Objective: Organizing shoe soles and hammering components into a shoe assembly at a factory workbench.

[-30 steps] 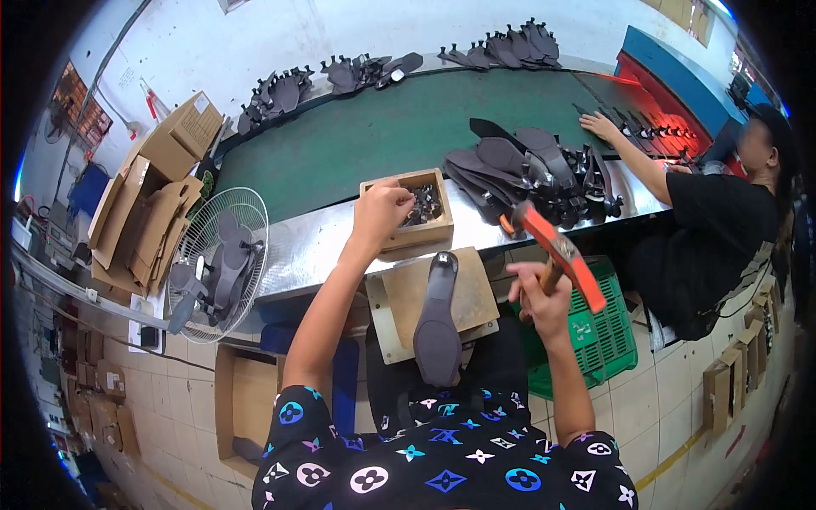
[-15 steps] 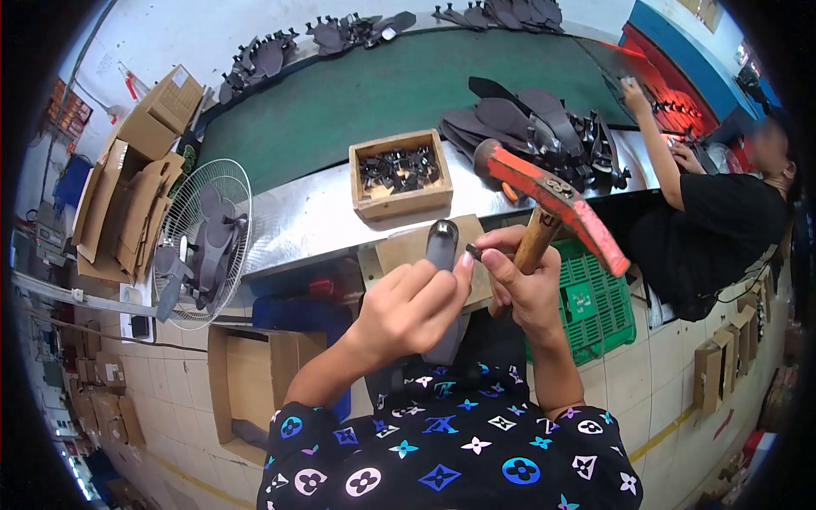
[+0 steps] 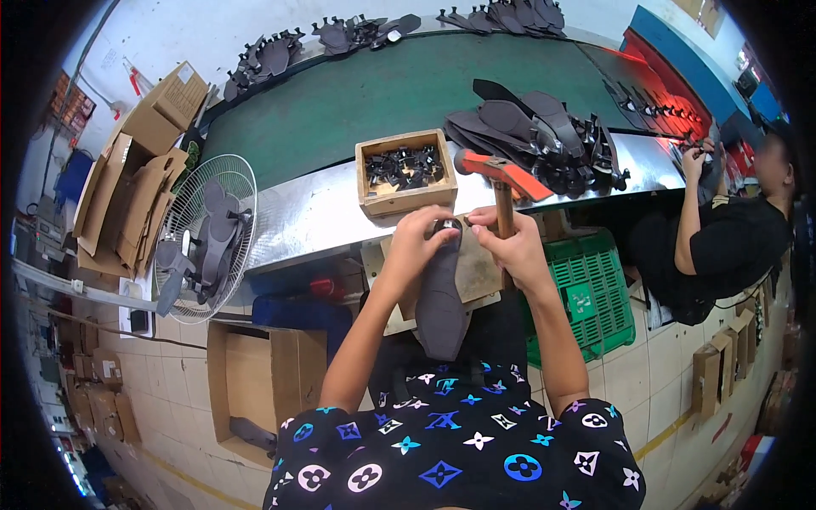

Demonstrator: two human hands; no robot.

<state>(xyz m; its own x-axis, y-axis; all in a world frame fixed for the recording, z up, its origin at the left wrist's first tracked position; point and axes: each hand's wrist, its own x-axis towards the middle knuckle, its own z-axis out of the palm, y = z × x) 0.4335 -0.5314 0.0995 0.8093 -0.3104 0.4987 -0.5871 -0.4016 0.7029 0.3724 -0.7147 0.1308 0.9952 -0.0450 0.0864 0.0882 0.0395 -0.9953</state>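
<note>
A dark grey shoe sole (image 3: pixel 441 310) lies lengthwise before me, its far end on a small work block (image 3: pixel 478 274). My left hand (image 3: pixel 416 242) is closed round that far end, where a shiny black heel shows between the fingers. My right hand (image 3: pixel 517 248) grips a hammer (image 3: pixel 505 204) by its wooden handle, with the red head raised above the hand. Its thumb and forefinger pinch close beside the heel; whatever small piece they may hold is too small to make out.
Beyond my hands, a wooden box (image 3: pixel 406 204) holds small black parts on a metal ledge. Piled soles (image 3: pixel 527 127) lie right of it, beside a green belt (image 3: pixel 340 110). A fan (image 3: pixel 206 238), a cardboard box (image 3: pixel 268 374), a green crate (image 3: pixel 586 297) and a seated co-worker (image 3: pixel 722 229) surround me.
Both hands have moved away from me, my left from near the sole's middle to its heel. The hammer has turned more upright. The co-worker's arm has drawn back from the belt.
</note>
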